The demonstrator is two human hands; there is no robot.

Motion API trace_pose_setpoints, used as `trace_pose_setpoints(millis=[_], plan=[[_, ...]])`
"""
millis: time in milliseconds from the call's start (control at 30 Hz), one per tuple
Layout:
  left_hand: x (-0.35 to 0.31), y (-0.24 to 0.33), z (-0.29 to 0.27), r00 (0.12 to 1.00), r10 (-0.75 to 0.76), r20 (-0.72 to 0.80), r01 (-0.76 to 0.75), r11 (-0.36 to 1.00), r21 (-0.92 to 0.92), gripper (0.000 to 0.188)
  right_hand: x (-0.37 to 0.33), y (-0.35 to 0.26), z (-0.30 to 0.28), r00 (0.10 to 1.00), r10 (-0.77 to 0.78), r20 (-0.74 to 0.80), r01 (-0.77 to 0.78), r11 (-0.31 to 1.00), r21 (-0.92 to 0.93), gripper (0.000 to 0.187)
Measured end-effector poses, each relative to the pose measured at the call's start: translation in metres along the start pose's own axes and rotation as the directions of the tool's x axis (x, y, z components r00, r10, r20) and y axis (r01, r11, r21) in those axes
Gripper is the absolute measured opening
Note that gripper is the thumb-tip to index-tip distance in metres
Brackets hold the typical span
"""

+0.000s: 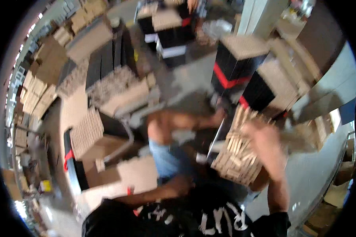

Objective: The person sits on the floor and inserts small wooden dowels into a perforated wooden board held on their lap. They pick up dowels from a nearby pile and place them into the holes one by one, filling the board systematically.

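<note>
My right hand [262, 139] is over a block of packed tan cardboard pieces [238, 164] beside my right leg. Its fingers are smeared by motion, so whether they grip a piece does not show. Several of the pieces lie loose and crossed on top, others stand tightly side by side. My left hand [182, 185] is near my lap, at the top of my denim shorts. It is dark and blurred, and its fingers cannot be made out.
To my left, a black-sided cardboard stack [87, 134] stands by a flat cardboard sheet [136, 173]. Long black-sided stacks [112, 85] lie beyond it. Ahead right are black stacks with red bands [241, 47] near a pale pillar [261, 17]. Another person's hand [192, 4] shows at the top.
</note>
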State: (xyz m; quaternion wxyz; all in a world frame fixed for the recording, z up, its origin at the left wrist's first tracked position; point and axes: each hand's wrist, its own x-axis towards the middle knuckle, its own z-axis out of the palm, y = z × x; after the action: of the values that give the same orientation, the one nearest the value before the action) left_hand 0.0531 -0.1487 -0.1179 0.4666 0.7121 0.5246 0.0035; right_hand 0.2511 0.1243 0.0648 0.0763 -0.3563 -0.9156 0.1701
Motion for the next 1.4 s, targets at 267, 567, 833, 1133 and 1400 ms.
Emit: trace_pose_setpoints(millis=[267,567,833,1133,1400], plan=[[-0.074,0.039,-0.003,0.962,0.144,-0.231,-0.260,0.742,-0.618,0.021,-0.106,-0.085,0.030,0.779,-0.464,0.422,-0.023,0.651,0.758,0.018],[-0.032,0.038,0.026,0.904,-0.296,-0.310,0.139,0.887,-0.441,0.024,-0.183,-0.081,0.120,0.751,-0.268,0.604,-0.281,0.698,0.659,0.013],[0.015,-0.005,0.044,0.890,-0.167,-0.425,0.079,0.973,-0.216,0.040,-0.199,-0.089,0.148,0.704,-0.130,0.698,-0.291,0.844,0.451,0.056],[0.052,-0.009,0.040,0.915,-0.301,-0.268,0.265,0.950,-0.163,0.039,-0.207,-0.068,0.181,0.770,-0.423,0.478,0.049,0.786,0.616,0.060],[0.048,-0.020,0.055,0.856,-0.218,-0.468,0.149,0.972,-0.180,0.031,-0.192,-0.064,0.197,0.869,-0.224,0.442,-0.145,0.738,0.659,0.059]])
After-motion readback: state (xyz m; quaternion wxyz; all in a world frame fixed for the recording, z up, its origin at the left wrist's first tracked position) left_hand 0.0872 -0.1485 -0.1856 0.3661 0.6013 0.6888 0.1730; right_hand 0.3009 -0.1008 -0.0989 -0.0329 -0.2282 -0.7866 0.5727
